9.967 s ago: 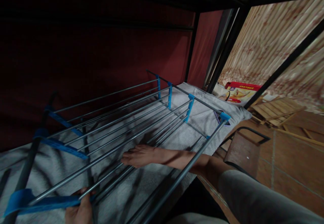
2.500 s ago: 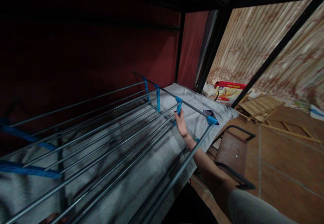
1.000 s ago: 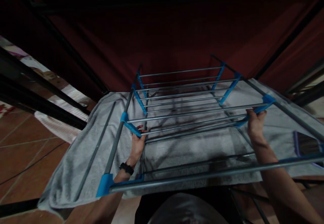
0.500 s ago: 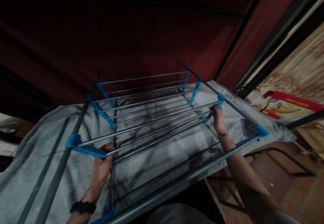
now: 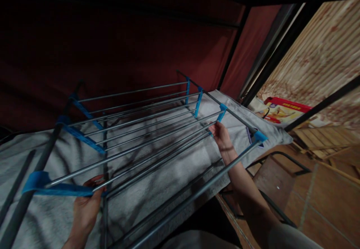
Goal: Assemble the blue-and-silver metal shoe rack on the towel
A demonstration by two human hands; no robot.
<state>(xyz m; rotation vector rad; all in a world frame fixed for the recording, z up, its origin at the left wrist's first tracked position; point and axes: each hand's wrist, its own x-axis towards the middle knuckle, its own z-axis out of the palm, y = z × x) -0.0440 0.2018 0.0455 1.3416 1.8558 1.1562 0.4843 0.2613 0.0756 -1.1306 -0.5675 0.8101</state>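
A rack of grey metal tubes (image 5: 137,151) with blue plastic brackets lies across a grey cloth. My left hand (image 5: 88,207) is closed at the near left blue bracket (image 5: 64,189), its fingers around the end of a thin rod. On the right side, my right hand (image 5: 221,134) grips the rod end just below another blue bracket (image 5: 221,113); part of its fingers is hidden behind the rod and bracket. A thicker tube (image 5: 194,197) runs along the near side, in front of my right forearm.
The grey cloth (image 5: 180,174) covers the surface under the rack. Behind it hangs a dark red sheet (image 5: 146,42). To the right are a chair (image 5: 277,174), a slatted wooden piece (image 5: 323,142), a red and yellow box (image 5: 289,108) and dark frame bars. A loose-looking tube (image 5: 15,185) lies at far left.
The view has turned to the right, so the rack and both hands appear farther left. Both hands stay at the same brackets.
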